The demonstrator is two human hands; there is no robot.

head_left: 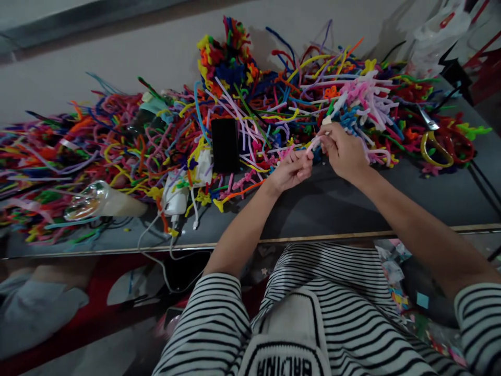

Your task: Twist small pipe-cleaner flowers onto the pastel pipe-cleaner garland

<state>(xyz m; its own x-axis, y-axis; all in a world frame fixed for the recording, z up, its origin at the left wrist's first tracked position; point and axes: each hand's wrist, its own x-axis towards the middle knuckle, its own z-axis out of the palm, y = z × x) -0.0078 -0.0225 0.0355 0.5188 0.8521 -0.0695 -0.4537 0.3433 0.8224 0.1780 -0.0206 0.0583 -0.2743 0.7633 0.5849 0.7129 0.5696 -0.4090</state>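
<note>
Right of center, the left hand (293,171) and right hand (346,152) pinch 1 pale-pink fuzzy stem (313,143) between fingers; likely light, bendable; grip near its ends.

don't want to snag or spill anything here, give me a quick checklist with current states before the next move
1. Grip on the piece: left hand and right hand both pinch the pale pink stem. ok
2. Scissors apart from the fingers: they lie off to the right. ok
3. Phone apart from the hands: it lies left of them, among the stems. ok
4. White cable out of snagging range: it droops over the front edge of the table, possibly a snag. not ok
5. Lid sealed on the plastic cup: cannot tell
</note>
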